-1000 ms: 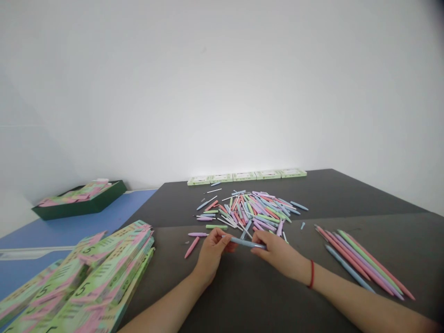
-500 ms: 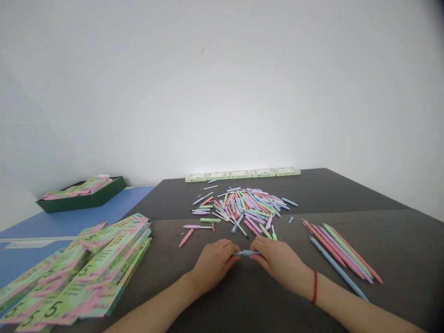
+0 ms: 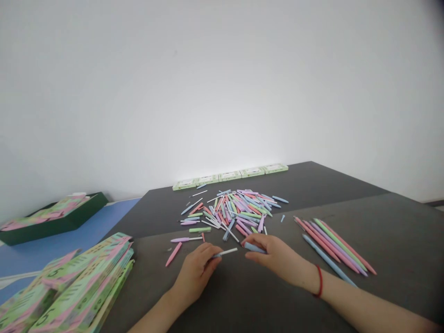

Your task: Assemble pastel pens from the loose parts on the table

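The blue barrel (image 3: 255, 248) sits in the right hand (image 3: 279, 259), low over the dark counter (image 3: 277, 305), its open-looking end facing left. The thumb and fingers of that hand pinch it along its sides. The left hand (image 3: 197, 272), just across from it, grips a short blue pen section (image 3: 217, 255) — a slim white refill (image 3: 229, 251) juts from it toward the barrel, with a small gap between the two. The left fingers cover most of that section, so its full shape is hard to tell.

Both parts look like light, stiff plastic: smooth, round and apt to roll or slip, though hardly heavy. The refill seems the weakest piece and might bend if squeezed sideways. The barrel is probably best held around its middle, and the other part by its thicker blue body rather than by the refill.

Half a second ago the hands were nearly together, with only a short blue stretch showing between them; now they stand farther apart and the white refill is bare. The pile of loose pen parts (image 3: 239, 210) beyond the hands looks much the same, as does the group of pens (image 3: 338, 249) at right — one blue pen lying along its near-left side. Stacked cartons (image 3: 79, 286) remain at near left.
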The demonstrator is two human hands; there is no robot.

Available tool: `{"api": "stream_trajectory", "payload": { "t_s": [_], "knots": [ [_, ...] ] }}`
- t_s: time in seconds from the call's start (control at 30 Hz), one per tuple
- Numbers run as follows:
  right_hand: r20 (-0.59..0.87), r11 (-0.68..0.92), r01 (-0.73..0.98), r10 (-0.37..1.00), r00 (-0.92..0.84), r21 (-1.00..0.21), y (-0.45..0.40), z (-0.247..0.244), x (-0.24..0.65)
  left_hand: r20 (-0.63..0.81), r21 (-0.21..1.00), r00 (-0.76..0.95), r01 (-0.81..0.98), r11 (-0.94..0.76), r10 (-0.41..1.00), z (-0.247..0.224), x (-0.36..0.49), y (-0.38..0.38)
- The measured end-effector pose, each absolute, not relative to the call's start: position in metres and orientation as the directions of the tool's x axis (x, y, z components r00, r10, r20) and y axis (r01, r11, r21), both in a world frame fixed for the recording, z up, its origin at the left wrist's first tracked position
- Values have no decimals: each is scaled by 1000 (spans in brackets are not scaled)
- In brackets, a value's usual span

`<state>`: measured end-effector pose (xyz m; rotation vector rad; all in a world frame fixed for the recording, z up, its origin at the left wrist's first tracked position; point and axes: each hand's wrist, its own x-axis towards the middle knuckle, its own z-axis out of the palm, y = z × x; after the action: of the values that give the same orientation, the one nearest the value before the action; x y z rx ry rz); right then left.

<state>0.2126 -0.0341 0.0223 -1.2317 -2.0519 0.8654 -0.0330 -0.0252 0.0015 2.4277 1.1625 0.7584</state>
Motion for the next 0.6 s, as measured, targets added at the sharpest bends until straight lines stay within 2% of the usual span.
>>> {"api": "stream_trajectory", "payload": {
  "t_s": [0.1, 0.27, 0.4, 0.6],
  "knots": [
    [205, 335, 376, 916, -344, -864, -45, 23, 197, 297, 590, 547, 539, -600, 783, 1, -27, -30],
    [289, 412, 302, 880, -378, -860, -62, 26, 185, 260, 726, 571, 417, -548, 779, 3, -19, -37],
    [412, 540, 322, 824, -388, -777, -66, 29, 189, 244, 807, 589, 316, -498, 770, 2, -18, -41],
    [546, 732, 373, 677, -493, -570, -72, 33, 195, 248, 822, 603, 282, -494, 758, -1, -18, -47]
  ]
}}
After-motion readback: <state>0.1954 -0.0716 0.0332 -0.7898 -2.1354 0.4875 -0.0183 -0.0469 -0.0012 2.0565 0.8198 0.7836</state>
